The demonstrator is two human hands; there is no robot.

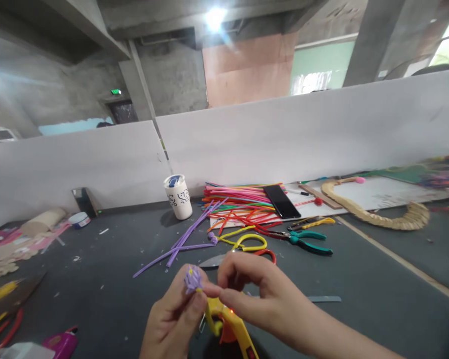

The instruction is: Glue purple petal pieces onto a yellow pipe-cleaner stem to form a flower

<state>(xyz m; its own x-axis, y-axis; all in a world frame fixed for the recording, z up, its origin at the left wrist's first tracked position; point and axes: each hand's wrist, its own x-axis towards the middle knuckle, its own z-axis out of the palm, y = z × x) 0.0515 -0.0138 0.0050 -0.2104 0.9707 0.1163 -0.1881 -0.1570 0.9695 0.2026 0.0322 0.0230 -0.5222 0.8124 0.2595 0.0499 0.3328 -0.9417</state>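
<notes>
I pinch a purple pipe-cleaner flower in my left hand, lower centre.
Its bloom rises above my thumb tip; just right, my right hand curls, gripping what I cannot tell, above a yellow glue gun.

Dark table — upright cup, crossed purple stems, partly hidden scissors, teal-handled pliers, jar at left, white scraps

Purple fuzzy-stem flower in left hand; white cylindrical cup beyond. Beyond right hand: yellow-and-red-handled metal scissors; farther right, teal-handled pliers. Below both hands: yellow plastic glue gun.
</notes>
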